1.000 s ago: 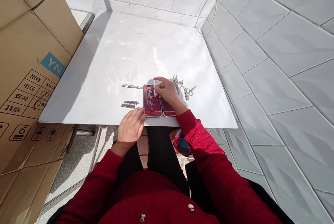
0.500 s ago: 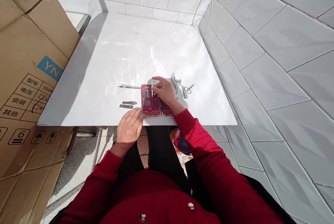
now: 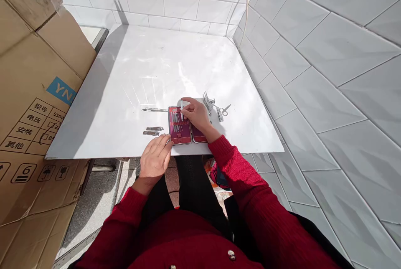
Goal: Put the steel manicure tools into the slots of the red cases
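A manicure case [image 3: 181,140] with a dark red lining lies opened out near the table's front edge. Slim metal tools [image 3: 176,122] sit under loops in its left half. Over that half, my right hand [image 3: 198,115] pinches a thin, flat silver manicure tool [image 3: 182,110], held upright; its exact kind is unclear. The hand covers part of the right half. My left hand [image 3: 156,157] rests at the case's lower left corner, fingers stretched out and fingertips touching the edge. Two nail clippers [image 3: 151,133] lie left of the case.
A long thin metal tool [image 3: 154,110] lies left of the case. To the right are small scissors [image 3: 224,110] and a cluster of clippers and metal tools [image 3: 208,102]. A cardboard box [image 3: 28,93] stands left of the white table [image 3: 140,64]; tiled walls [image 3: 313,72] border its back and right.
The whole view has shifted slightly, so the table sits a little lower. My right hand keeps the silver tool over the case, and my left hand stays at its corner.
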`<state>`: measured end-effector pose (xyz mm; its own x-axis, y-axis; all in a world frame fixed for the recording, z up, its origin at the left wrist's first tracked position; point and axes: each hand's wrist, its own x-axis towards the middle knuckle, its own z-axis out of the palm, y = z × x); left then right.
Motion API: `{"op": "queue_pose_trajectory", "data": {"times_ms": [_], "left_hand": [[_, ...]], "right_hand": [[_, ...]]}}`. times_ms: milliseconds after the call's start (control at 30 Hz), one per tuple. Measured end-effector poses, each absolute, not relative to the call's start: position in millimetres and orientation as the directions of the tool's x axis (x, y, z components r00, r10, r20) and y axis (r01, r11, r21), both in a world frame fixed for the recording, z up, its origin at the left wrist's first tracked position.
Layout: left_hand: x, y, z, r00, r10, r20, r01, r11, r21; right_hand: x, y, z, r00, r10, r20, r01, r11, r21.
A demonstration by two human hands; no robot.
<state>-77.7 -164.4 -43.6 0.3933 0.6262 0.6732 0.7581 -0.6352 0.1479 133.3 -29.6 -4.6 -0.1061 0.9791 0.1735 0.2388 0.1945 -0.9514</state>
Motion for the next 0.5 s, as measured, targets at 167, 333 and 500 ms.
{"op": "queue_pose_trajectory", "data": {"times_ms": [167,333,500], "left_hand": [[-77.7,-164.2,-44.5,0.400,0.620,0.675,0.759,-0.637,0.136],[-77.5,-164.2,-44.9,0.395,0.618,0.680,0.761,-0.635,0.134],[-77.9,-164.2,-45.2,0.399,0.622,0.674,0.758,-0.637,0.139]], "right_hand": [[133.3,-29.2,-7.0,-0.103,0.981,0.167,0.243,0.188,-0.952],[133.3,-28.2,-9.2,-0.109,0.982,0.156,0.253,0.179,-0.951],[131.5,-28.3,-7.2,-0.109,0.985,0.134,0.287,0.161,-0.944]]}}
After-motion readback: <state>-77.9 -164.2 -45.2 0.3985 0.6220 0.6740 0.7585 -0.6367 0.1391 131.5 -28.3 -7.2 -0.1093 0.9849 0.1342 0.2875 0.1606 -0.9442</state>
